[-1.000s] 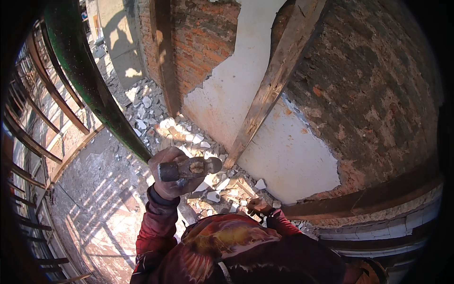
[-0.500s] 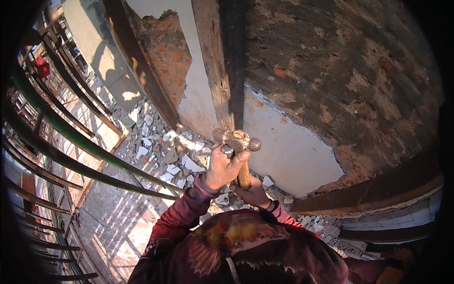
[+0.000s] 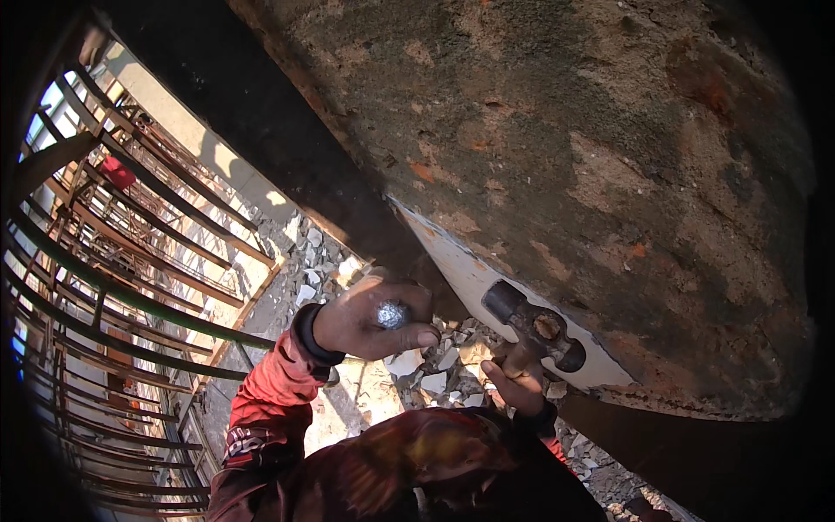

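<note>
My left hand (image 3: 358, 320) is closed round a metal chisel (image 3: 391, 315); only its shiny, battered striking end shows, and its blade is hidden below the fist. To its right, my right hand (image 3: 520, 391) grips the wooden handle of a ball-peen hammer (image 3: 532, 327) just below its dark steel head. The hammer head is beside the remaining strip of white plaster (image 3: 465, 278) low on the wall, and I cannot tell whether it touches. Above that strip, the wall's rough brown surface (image 3: 557, 174) is bare of white coating.
A dark upright post (image 3: 261, 113) stands against the wall on the left. Broken plaster and rubble (image 3: 435, 370) cover the floor below my hands. Along the left runs a railing of curved metal bars (image 3: 130, 283), with a red thing (image 3: 117, 172) beyond it.
My hands have moved apart, the hammer going right with my right hand, while the chisel stays in my left fist. The view has turned toward the rough wall.
</note>
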Available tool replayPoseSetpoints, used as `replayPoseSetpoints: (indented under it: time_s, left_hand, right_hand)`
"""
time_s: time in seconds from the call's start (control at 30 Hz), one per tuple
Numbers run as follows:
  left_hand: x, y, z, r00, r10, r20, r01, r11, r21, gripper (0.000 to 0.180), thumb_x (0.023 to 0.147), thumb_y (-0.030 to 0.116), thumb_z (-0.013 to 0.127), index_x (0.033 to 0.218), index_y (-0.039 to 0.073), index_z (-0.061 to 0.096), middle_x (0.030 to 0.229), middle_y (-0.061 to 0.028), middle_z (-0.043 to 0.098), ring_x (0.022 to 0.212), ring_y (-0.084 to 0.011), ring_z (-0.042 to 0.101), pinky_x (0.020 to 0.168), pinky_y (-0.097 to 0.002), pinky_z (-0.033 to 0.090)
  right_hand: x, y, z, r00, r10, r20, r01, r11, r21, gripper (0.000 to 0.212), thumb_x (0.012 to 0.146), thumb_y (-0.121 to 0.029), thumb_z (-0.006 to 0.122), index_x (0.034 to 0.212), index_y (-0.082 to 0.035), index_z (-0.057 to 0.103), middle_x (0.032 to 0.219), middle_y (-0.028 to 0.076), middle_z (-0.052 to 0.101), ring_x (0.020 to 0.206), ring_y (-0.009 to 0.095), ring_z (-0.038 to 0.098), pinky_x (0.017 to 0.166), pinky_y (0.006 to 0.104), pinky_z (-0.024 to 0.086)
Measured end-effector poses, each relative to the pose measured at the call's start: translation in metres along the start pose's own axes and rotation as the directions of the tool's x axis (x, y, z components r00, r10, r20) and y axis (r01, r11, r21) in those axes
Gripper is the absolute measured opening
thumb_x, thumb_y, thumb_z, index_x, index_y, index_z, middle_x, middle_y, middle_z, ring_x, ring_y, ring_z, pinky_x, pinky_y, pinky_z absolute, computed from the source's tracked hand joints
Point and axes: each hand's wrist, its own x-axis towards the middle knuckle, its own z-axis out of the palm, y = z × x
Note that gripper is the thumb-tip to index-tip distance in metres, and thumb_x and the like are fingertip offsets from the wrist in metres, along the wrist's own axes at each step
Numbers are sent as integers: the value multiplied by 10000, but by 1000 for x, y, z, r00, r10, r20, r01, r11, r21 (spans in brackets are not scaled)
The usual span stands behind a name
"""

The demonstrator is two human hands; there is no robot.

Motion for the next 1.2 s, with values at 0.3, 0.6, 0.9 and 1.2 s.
replayPoseSetpoints:
  time_s: [0.3, 0.6, 0.9, 1.2]
  left_hand:
    - [60, -13, -14, 899, 421, 122, -380, 611, 695, 456, 772, 327, 743, 549, 114, 406, 509, -22, 331, 456, -216, 395, 469, -346, 275]
    - [70, -39, -42, 918, 372, 139, -335, 537, 774, 351, 768, 281, 712, 595, 100, 467, 534, -42, 400, 492, -254, 459, 489, -375, 316]
    - [77, -60, -83, 937, 338, 82, -259, 522, 813, 437, 781, 272, 709, 567, 74, 384, 541, -77, 355, 490, -286, 407, 481, -403, 281]
    - [66, -67, -88, 890, 362, -278, -23, 644, 765, 379, 800, 258, 703, 609, 50, 450, 555, -121, 405, 518, -330, 460, 471, -416, 336]
  right_hand:
    - [27, 44, -24, 970, -36, 241, -72, 902, 426, 204, 828, 6, 614, 984, -23, 486, 760, 76, 546, 647, 126, 516, 598, 276, 443]
    - [43, 42, -19, 851, 64, 521, -163, 976, 145, 391, 842, -206, 594, 1194, -45, 538, 1147, 116, 588, 916, 222, 618, 783, 340, 517]
    - [51, 40, -3, 825, 221, 520, -448, 816, 364, 145, 788, -77, 636, 902, 4, 596, 722, 22, 546, 658, 85, 511, 598, 240, 432]
    - [76, -10, -8, 778, -629, -7, 596, 733, 327, 571, 868, -558, 557, 1097, -50, 435, 792, 108, 523, 649, 208, 514, 577, 349, 468]
